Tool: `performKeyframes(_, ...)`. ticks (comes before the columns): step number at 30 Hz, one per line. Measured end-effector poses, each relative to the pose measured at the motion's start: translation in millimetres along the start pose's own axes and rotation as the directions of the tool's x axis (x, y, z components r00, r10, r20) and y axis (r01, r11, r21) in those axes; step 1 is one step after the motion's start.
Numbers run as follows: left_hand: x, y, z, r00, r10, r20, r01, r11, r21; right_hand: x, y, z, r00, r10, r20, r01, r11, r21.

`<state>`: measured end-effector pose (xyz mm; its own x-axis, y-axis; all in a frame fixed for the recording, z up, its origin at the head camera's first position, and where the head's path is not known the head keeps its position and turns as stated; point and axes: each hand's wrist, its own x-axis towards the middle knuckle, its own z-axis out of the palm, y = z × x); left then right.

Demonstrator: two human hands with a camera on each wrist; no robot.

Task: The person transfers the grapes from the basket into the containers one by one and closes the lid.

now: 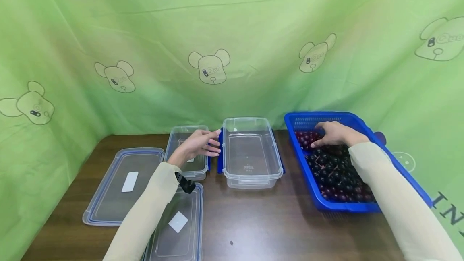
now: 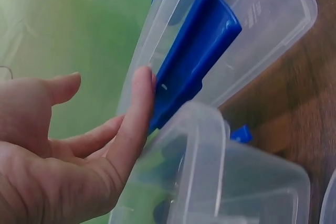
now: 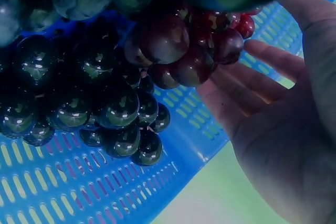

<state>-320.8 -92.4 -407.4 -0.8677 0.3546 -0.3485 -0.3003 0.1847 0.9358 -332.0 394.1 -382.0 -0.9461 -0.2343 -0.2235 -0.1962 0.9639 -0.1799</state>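
Note:
My left hand [image 1: 200,145] is held over the right side of a small clear plastic box [image 1: 186,129], its fingers loosely extended. In the left wrist view a fingertip is at a blue side latch [image 2: 197,51] of the larger clear box [image 1: 250,152]; whether it touches is unclear. Inside a blue basket [image 1: 302,168], my right hand [image 1: 335,132] reaches to reddish grapes [image 1: 306,138] at the far left. The right wrist view shows its fairly straight fingers against or behind the red grapes [image 3: 191,51]. Dark grapes [image 1: 333,172] fill the nearer part of the basket.
Two clear lids with blue seals lie on the brown table [image 1: 253,228]: a larger lid [image 1: 108,196] at left and a smaller lid [image 1: 181,241] in front, partly under the left sleeve. A green printed curtain [image 1: 250,88] hangs behind the table.

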Motion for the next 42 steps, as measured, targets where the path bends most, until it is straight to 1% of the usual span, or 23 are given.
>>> performKeyframes(7,6.1,0.2,12.5,1.0,0.003,-0.009,-0.002,1.0,0.02,4.9,-1.4,4.5,0.999,-0.014,0.04,0.015,1.0,-0.015)
performKeyframes(14,7.4,-1.1,17.6,1.0,-0.005,-0.01,0.005,1.0,-0.005,7.8,-2.6,12.5,0.998,0.017,0.065,-0.015,1.0,-0.022)
performKeyframes(24,7.5,3.4,21.0,0.998,-0.064,-0.025,0.063,0.997,-0.054,13.5,1.3,17.1,0.999,0.018,0.048,-0.016,1.0,-0.026)
performKeyframes(31,9.9,5.4,21.6,0.997,-0.066,-0.041,0.064,0.996,-0.056,16.8,3.8,18.7,0.999,0.021,0.025,-0.02,1.0,-0.005)
performKeyframes(36,11.7,5.4,22.9,0.997,-0.071,-0.037,0.068,0.996,-0.061,18.0,4.4,21.2,0.999,0.022,0.025,-0.022,1.0,0.005)
performKeyframes(42,10.7,4.8,21.2,0.996,-0.073,-0.042,0.07,0.995,-0.075,19.4,1.0,22.1,1.0,0.0,-0.002,-0.001,1.0,-0.031)
